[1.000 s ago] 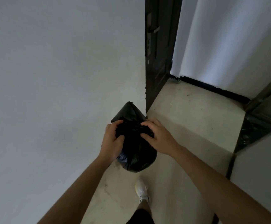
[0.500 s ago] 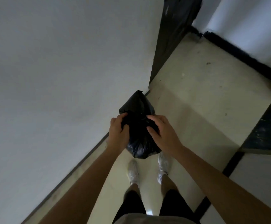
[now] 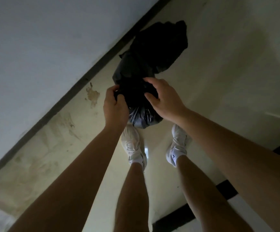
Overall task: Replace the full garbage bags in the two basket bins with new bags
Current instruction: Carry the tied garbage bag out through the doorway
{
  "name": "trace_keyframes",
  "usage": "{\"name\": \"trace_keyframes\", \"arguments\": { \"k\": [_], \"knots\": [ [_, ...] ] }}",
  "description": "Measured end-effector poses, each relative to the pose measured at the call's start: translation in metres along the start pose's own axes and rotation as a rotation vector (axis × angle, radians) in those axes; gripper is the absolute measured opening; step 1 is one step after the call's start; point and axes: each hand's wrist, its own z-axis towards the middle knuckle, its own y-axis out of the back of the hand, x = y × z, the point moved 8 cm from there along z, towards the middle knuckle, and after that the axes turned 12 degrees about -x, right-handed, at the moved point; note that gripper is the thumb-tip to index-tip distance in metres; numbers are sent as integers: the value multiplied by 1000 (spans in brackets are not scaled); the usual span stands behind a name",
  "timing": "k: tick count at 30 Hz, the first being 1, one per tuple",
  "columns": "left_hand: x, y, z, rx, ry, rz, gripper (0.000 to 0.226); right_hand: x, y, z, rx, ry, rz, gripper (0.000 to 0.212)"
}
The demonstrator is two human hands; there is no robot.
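Head view looks steeply down past both bare forearms to the floor (image 3: 219,81). At far left a pale wall (image 3: 35,39) meets the floor along a dark skirting strip (image 3: 85,76), with a brownish stain (image 3: 92,94) on the floor just beside it. The left arm reaches forward from the lower left, nearly straight, wrist bent slightly inward. The left hand (image 3: 115,106) is curled into a fist, its fingers pinching the gathered plastic at the left side of a black bag (image 3: 141,114). That bag hangs between the two hands, above the person's white shoes (image 3: 132,144), its glossy bottom bulging below the knuckles. The right hand (image 3: 162,99) lies over the bag's right side, palm down, fingers bent and pressing into the plastic, thumb tucked against it; the right forearm runs off to the lower right. Beyond the hands a second black bag (image 3: 161,47) sits against the skirting.
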Motion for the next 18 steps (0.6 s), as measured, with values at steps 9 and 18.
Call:
{"name": "trace_keyframes", "arguments": {
  "k": [9,18],
  "knots": [
    [87,-51,102,-27,-5,40,34,-57,-124,77,49,-36,53,44],
    [29,8,56,-97,-441,298,54,-17,-37,48,-13,72,-108,58]
  ]
}}
